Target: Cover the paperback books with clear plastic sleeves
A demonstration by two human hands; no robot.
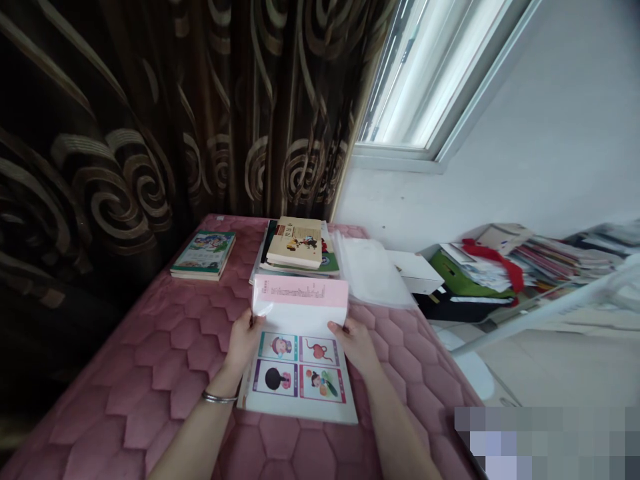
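Observation:
A children's picture book (300,407) lies on the pink quilted surface in front of me, showing four framed cartoon pictures. Its upper leaf, white with a pink printed band, is lifted and stands tilted up at the far side. My left hand (244,343) pinches the left edge of this leaf, and a silver bangle circles that wrist. On the opposite edge, my right hand (357,343) grips the leaf with the thumb on top. Just beyond the book is a stack topped by a cream-coloured book (295,241).
Green-covered books (205,253) lie at the far left of the pink quilted surface (180,360). Clear plastic covers (373,270) rest right of the stack. Patterned curtains (200,113) hang behind. Beyond the right edge are a white box (413,272) and piled papers (540,257).

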